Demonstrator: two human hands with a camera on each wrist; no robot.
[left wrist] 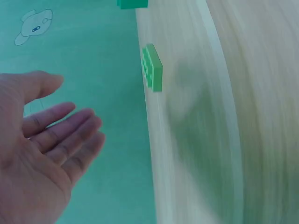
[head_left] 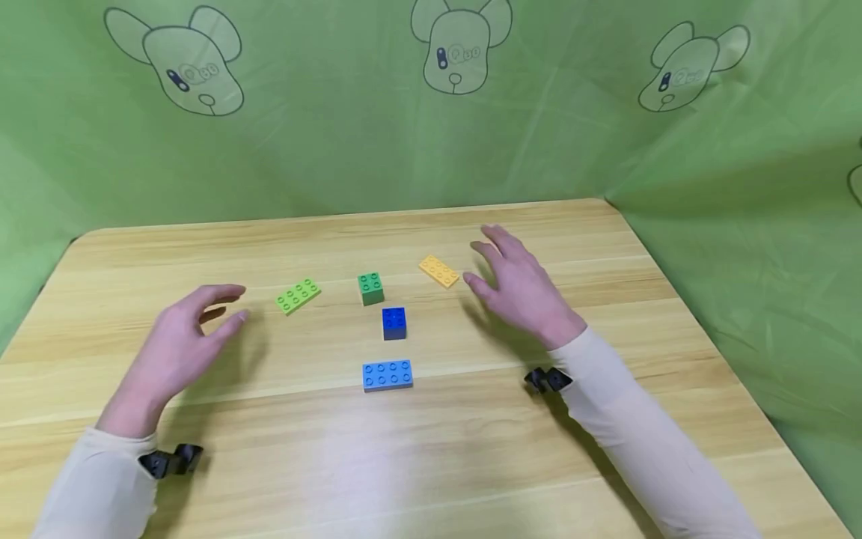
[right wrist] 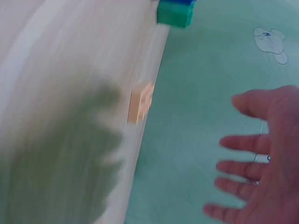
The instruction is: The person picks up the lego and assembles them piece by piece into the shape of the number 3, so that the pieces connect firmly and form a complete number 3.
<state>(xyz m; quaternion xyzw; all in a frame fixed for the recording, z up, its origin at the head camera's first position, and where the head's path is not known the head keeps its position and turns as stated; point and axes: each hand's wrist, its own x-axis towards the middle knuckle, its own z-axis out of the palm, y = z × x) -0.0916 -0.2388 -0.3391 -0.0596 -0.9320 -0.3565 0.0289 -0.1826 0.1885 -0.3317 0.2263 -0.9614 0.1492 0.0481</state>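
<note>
My left hand (head_left: 180,340) hovers over the left part of the table, fingers relaxed and holding nothing. Just right of its fingertips lies a flat lime-green building brick (head_left: 298,296), also in the left wrist view. My right hand (head_left: 518,284) is held above the table with fingers spread and empty. Closest to it is a flat yellow-orange brick (head_left: 439,271), which the right wrist view shows edge-on. Between the hands sit a square green brick (head_left: 370,289) and, nearer me, a square dark blue brick (head_left: 393,323). A longer light blue brick (head_left: 387,376) lies in front of those.
The wooden table (head_left: 431,457) ends at a back edge against a green curtain (head_left: 350,150) printed with mouse-like heads. The curtain also runs along the right side. A small black wrist mount (head_left: 171,460) is on the left sleeve, and a similar black mount (head_left: 547,379) on the right.
</note>
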